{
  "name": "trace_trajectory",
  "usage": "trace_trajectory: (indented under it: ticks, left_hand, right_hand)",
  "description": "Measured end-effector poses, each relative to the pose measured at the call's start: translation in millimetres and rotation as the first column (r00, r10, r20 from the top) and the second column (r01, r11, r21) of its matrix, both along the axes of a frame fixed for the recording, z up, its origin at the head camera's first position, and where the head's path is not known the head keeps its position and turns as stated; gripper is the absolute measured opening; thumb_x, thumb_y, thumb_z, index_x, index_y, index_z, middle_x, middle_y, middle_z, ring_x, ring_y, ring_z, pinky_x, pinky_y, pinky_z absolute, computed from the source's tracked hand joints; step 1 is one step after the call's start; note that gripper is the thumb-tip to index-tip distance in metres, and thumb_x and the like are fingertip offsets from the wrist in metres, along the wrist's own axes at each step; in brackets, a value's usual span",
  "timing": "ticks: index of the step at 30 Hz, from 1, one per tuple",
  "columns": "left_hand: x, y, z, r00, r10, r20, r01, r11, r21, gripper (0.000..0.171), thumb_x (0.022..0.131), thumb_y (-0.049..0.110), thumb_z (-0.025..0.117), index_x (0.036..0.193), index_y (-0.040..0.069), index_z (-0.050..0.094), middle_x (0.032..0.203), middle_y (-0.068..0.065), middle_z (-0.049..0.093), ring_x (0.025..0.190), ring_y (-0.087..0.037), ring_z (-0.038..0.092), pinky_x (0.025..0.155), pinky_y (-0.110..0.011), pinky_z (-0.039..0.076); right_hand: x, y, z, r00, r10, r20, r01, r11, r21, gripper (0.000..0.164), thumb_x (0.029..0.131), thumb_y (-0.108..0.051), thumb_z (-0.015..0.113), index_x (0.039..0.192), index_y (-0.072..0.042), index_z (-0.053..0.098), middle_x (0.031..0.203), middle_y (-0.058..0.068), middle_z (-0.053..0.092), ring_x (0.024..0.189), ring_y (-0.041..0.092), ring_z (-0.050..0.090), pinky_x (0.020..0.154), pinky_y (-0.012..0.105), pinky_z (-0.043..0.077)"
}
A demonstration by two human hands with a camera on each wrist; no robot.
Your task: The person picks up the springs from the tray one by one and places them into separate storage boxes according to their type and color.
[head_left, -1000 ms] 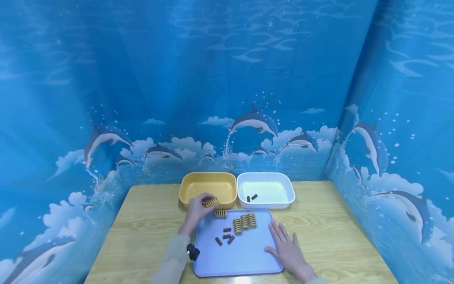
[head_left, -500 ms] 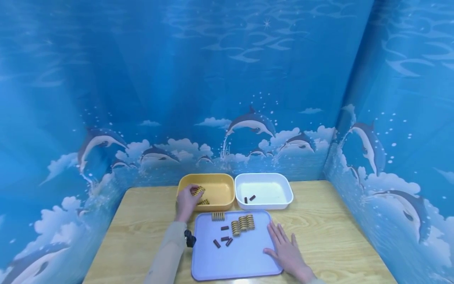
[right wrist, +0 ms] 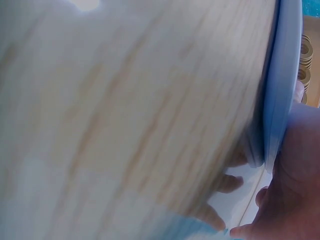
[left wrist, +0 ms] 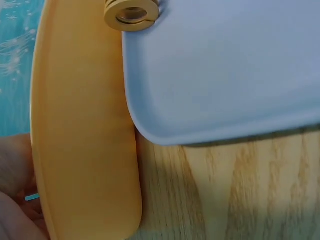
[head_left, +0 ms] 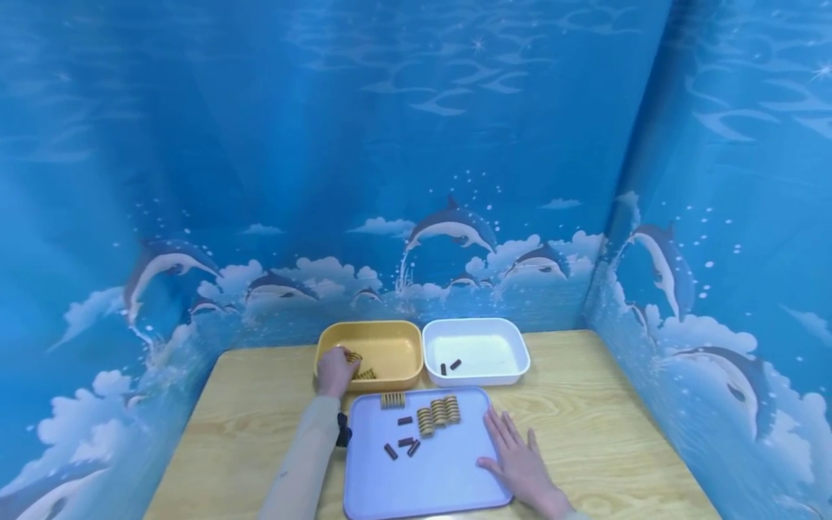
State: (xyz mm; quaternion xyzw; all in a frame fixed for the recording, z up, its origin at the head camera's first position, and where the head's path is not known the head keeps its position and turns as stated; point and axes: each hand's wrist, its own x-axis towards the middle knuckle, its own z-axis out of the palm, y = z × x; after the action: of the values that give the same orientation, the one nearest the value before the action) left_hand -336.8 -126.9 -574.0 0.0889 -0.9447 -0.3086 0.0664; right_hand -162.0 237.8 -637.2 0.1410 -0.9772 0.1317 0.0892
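My left hand point(head_left: 335, 371) reaches into the left end of the yellow bin point(head_left: 409, 370), its fingers around a yellow coil spring point(head_left: 353, 357). Close below lies another yellow spring point(head_left: 366, 374) on the bin floor. In the left wrist view the bin wall hides most of the left hand point(left wrist: 17, 175). My right hand point(head_left: 520, 466) rests with straight fingers on the right edge of the lavender tray point(head_left: 448, 477). On the tray are a yellow spring point(head_left: 393, 400) near the back edge, three springs point(head_left: 438, 412) side by side, and several small dark brown cylinders point(head_left: 405, 420).
A white bin point(head_left: 513, 368) stands right of the yellow one, with two dark cylinders point(head_left: 456, 364) inside. Both bins sit behind the tray on a wooden table point(head_left: 585, 412). A blue dolphin-print curtain point(head_left: 325, 180) surrounds the table's back and sides.
My left hand has carried the spring from above the tray's back left corner left and down into the yellow bin. The right hand stays on the tray edge. The head view has shifted slightly.
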Motion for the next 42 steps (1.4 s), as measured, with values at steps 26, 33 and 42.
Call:
trace_trajectory:
  ticks: [26, 33, 42]
  left_hand:
    - [32.4, 15.3, 26.4, 0.943, -0.147, -0.297, 0.219, 0.95, 0.224, 0.012, 0.089, 0.005, 0.075, 0.1, -0.001, 0.073, 0.09, -0.012, 0.074, 0.082, -0.025, 0.071, 0.075, -0.039, 0.061]
    - [52.3, 27.6, 15.5, 0.947, -0.217, -0.237, 0.267, 0.942, 0.202, 0.014, 0.087, 0.012, 0.08, 0.1, 0.01, 0.075, 0.092, -0.002, 0.074, 0.084, -0.016, 0.07, 0.079, -0.034, 0.06]
    - [70.2, 34.3, 0.8, 0.921, -0.335, -0.198, 0.371, 0.91, 0.183, 0.017, 0.087, 0.01, 0.079, 0.103, 0.012, 0.075, 0.099, -0.003, 0.076, 0.091, -0.017, 0.072, 0.082, -0.033, 0.06]
  right_hand:
    - [-0.2, 1.1, 1.7, 1.0, 0.022, -0.016, -0.022, 1.0, -0.01, 0.082, 0.091, -0.055, 0.063, 0.152, -0.005, 0.042, 0.159, 0.014, 0.038, 0.143, 0.042, 0.037, 0.105, 0.08, 0.027]
    - [-4.1, 4.0, -6.9, 0.998, 0.041, -0.049, -0.043, 0.998, -0.035, 0.084, 0.093, -0.062, 0.055, 0.155, -0.009, 0.037, 0.161, 0.012, 0.036, 0.143, 0.043, 0.037, 0.103, 0.082, 0.025]
    - [-0.3, 0.8, -0.6, 0.998, 0.042, -0.036, -0.044, 0.997, -0.06, 0.083, 0.092, -0.054, 0.063, 0.153, -0.005, 0.039, 0.159, 0.017, 0.037, 0.142, 0.047, 0.036, 0.104, 0.083, 0.023]
